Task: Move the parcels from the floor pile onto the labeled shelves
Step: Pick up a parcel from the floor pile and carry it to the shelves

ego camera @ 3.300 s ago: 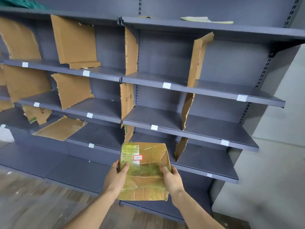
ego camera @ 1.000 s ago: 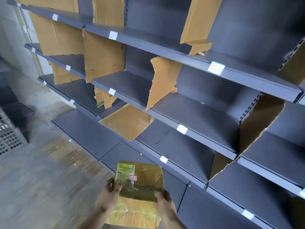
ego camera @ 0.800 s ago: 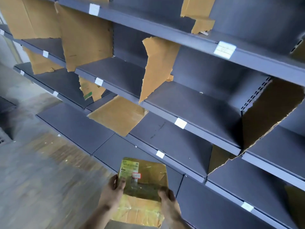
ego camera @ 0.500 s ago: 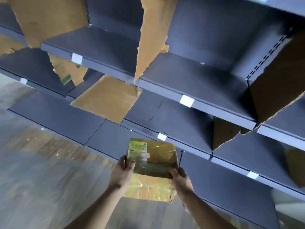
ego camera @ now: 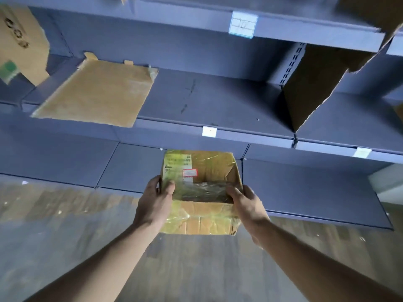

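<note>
Parcel (ego camera: 201,188) gripped at both sides, my left hand (ego camera: 156,201) and right hand (ego camera: 246,203) fingers curled round it, above bottom shelf (ego camera: 305,184).

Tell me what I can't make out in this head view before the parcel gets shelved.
- Parcel label text: blurred, glare from tape wrap.
- Shelf label on the upper shelf: a handwritten mark, too faint to read; the small tag below looks blank or too small.
- Fingers of left hand and right hand: hidden behind the parcel sides.
- Floor pile: outside the frame.
- Cardboard divider: top cut off by the frame edge.
</note>
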Demonstrator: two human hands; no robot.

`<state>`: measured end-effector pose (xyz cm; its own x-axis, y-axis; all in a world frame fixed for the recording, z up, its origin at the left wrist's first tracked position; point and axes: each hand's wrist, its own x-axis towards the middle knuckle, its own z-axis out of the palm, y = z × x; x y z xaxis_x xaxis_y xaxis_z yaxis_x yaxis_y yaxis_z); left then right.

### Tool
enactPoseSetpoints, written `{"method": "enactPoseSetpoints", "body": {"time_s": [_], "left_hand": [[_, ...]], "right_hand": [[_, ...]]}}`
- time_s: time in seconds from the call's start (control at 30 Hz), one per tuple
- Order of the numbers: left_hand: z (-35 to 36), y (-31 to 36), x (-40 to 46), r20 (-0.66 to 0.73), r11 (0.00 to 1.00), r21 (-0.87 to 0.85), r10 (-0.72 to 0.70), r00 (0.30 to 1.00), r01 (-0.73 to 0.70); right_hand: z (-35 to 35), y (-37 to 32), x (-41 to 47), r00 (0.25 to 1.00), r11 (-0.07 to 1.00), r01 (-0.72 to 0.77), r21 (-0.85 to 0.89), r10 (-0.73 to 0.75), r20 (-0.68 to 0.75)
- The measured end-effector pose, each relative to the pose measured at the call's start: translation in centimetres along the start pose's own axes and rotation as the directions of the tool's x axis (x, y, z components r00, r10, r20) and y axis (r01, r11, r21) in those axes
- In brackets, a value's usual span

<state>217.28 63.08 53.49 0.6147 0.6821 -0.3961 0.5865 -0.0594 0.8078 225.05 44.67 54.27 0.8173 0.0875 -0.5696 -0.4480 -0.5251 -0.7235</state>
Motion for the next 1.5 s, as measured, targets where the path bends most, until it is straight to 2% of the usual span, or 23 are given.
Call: {"method": "enactPoseSetpoints", "body": {"time_s": [0.2, 0.5, 0.8, 1.23, 1.5], "left_hand": [[1.9, -1.1, 0.2, -0.006, 0.997, -0.058, 0.040, 0.999, -0.040], [2.0, 2.2, 0.1, -0.040, 0.984, -0.133, 0.109, 0.993, -0.114], [3.3, 1.4, -0.2, -0.013, 0.996, -0.013, 0.086, 0.996, -0.086], [4.2, 1.1, -1.3, 0.039, 0.999, 0.046, 0.025, 0.999, -0.027], [3.5, 3.3, -1.5, -0.015, 0.993, -0.064, 0.098, 0.995, -0.099]], "right_hand": [[0.1, 1.9, 1.3, 0.999, 0.997, 0.041, 0.060, -0.039, -0.029], [-1.6, 0.0, 0.7, 0.996, 0.987, 0.080, 0.138, -0.074, -0.048], [-2.1, 1.6, 1.6, 0.999, 0.988, 0.029, 0.149, -0.024, -0.039], [-2.7, 3.3, 1.9, 0.999, 0.995, 0.001, 0.102, 0.004, -0.049], [-3.4, 0.7, 0.6, 0.984, 0.987, 0.132, 0.092, -0.119, -0.133]]}}
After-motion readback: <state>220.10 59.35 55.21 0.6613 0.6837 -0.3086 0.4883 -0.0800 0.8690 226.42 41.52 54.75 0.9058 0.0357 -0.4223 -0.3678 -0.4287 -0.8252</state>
